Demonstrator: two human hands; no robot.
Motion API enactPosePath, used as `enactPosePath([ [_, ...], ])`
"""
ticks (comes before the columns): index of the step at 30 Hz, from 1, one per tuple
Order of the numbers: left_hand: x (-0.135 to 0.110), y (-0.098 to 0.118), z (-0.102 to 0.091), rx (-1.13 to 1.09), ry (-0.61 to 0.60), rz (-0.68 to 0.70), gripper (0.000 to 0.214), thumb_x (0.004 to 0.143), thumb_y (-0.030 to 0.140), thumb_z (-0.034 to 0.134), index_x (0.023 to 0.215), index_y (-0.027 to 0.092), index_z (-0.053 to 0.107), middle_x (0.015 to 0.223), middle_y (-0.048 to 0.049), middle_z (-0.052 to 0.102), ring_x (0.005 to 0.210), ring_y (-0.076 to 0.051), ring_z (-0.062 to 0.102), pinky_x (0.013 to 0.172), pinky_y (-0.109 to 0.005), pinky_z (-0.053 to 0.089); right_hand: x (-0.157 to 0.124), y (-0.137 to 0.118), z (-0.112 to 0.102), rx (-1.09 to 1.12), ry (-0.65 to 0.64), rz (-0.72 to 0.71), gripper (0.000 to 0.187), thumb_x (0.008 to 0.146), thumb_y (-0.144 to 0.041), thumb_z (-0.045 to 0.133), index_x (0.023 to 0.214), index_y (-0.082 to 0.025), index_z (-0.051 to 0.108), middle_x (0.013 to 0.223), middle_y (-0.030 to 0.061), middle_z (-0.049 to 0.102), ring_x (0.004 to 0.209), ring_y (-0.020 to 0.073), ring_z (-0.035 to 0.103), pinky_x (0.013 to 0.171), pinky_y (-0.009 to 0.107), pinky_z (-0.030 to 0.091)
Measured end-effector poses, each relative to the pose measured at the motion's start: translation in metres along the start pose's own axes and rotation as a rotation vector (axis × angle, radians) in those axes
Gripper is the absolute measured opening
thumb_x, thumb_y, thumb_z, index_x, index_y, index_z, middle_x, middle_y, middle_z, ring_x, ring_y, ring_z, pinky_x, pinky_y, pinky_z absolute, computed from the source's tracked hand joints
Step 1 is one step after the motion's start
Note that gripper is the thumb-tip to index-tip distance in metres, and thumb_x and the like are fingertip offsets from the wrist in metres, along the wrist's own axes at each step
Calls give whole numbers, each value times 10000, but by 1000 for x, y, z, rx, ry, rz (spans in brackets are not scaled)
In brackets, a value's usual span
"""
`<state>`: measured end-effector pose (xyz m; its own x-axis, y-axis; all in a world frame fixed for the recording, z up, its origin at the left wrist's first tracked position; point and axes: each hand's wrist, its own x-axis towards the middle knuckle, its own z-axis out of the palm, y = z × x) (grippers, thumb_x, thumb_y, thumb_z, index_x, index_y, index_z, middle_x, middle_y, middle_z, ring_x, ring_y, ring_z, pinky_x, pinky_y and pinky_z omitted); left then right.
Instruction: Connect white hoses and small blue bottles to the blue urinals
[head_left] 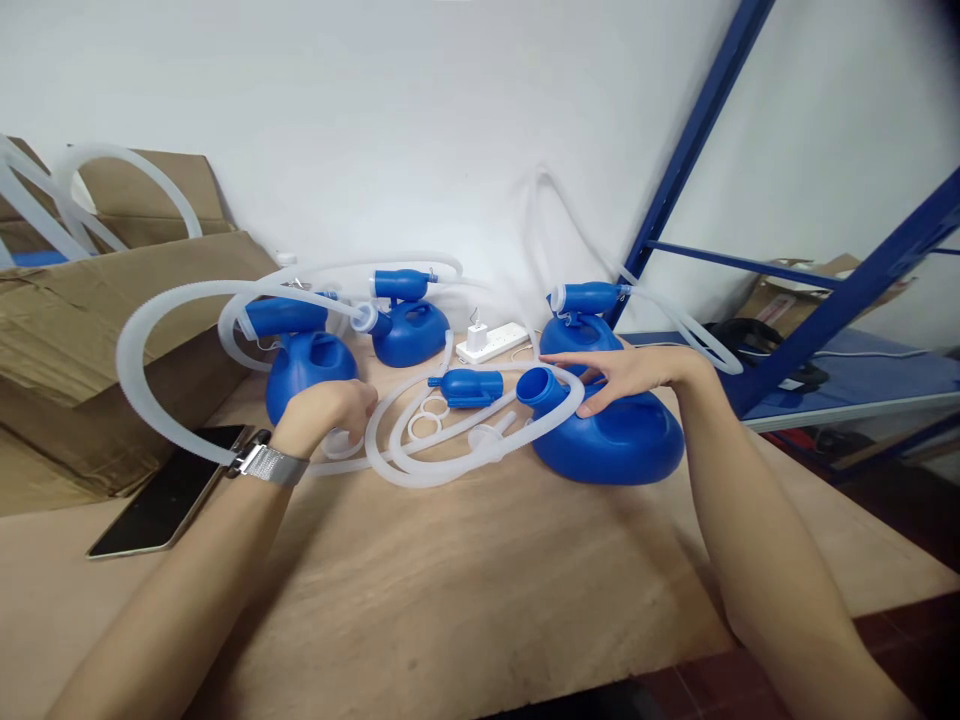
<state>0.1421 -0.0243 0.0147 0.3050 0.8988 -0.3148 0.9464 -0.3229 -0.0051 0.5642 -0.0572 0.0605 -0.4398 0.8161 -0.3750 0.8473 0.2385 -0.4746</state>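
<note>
My left hand (330,412), wearing a wristwatch, is curled down beside a blue bottle (296,368) on the left. A whitish translucent piece (341,442) shows under its fingers; whatever they grip is mostly hidden. My right hand (630,375) has its fingers spread above a large blue plastic bottle (607,440) lying low with its round mouth uncapped. My right thumb is near the bottle's neck. Between my hands lie a coiled translucent hose (405,470), a blue funnel-shaped piece (471,388), white rings (427,426) and a translucent disc-like part (486,440).
More blue bottles with hoses, one at back middle (411,332) and one at back right (577,335), stand by the wall. A power strip (495,342) lies between them. At left are a cardboard box (150,350) and a phone (169,500); a blue metal shelf (840,385) stands right.
</note>
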Motion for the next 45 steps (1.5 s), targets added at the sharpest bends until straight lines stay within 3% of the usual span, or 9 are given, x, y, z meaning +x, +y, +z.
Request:
enactPosePath([
  [6,-11,19,-7,64,-123,-70,399,557,115,707,948,175,757,1041,-120,778,781,-294,718,682,-346,560,2,-1,1,32,-26,11,1276,701,-628,858,1711,-331,136,1689,77,422,1478,427,487,1209,507,450],
  [14,-16,25,-11,131,-101,-73,375,612,112,683,979,175,727,1068,-122,770,835,-303,727,707,-334,546,8,-1,4,-2,-19,36,1276,684,-651,853,1709,-331,163,1654,73,480,1461,423,510,1203,490,461],
  [21,-11,44,-9,82,67,163,334,923,298,547,1219,228,686,1215,-130,743,1045,-310,704,842,-370,525,15,6,6,-43,16,-11,1231,675,-671,850,1695,-373,229,1656,51,476,1401,416,569,1137,480,526],
  [27,12,66,21,12,71,408,399,885,368,649,1268,264,690,1335,-113,689,1166,-301,671,965,-366,511,18,0,10,-102,36,-12,1198,656,-671,847,1678,-401,283,1509,65,568,1332,402,603,1116,484,536],
  [32,19,53,30,13,47,434,537,874,422,677,1388,278,618,1415,-115,635,1190,-301,663,975,-368,514,19,5,5,-127,-2,8,1099,642,-694,860,1612,-363,463,1571,81,497,1342,407,587,1119,479,540],
  [35,21,46,29,12,34,433,470,967,448,567,1405,284,608,1368,-110,667,1155,-287,683,971,-365,513,16,11,0,-143,26,-41,1028,631,-720,854,1545,-351,563,1673,55,411,1468,445,466,1213,529,438],
  [38,24,44,29,18,39,427,429,1029,409,469,1421,293,598,1349,-101,680,1178,-272,680,988,-351,502,9,9,-2,-76,81,-193,1033,693,-778,782,1586,-337,505,1735,35,329,1587,426,284,1301,551,268],
  [40,26,46,29,26,49,419,434,1031,378,469,1444,299,576,1381,-100,663,1198,-269,674,986,-341,500,8,2,-2,41,118,-275,971,804,-813,657,1625,-344,436,1716,27,380,1591,379,305,1307,526,270],
  [45,23,53,30,42,69,393,437,982,342,556,1412,270,584,1396,-132,648,1141,-290,698,922,-346,525,47,-25,-1,-77,129,-105,713,969,-714,495,1568,-329,529,1618,29,532,1504,359,472,1259,500,389],
])
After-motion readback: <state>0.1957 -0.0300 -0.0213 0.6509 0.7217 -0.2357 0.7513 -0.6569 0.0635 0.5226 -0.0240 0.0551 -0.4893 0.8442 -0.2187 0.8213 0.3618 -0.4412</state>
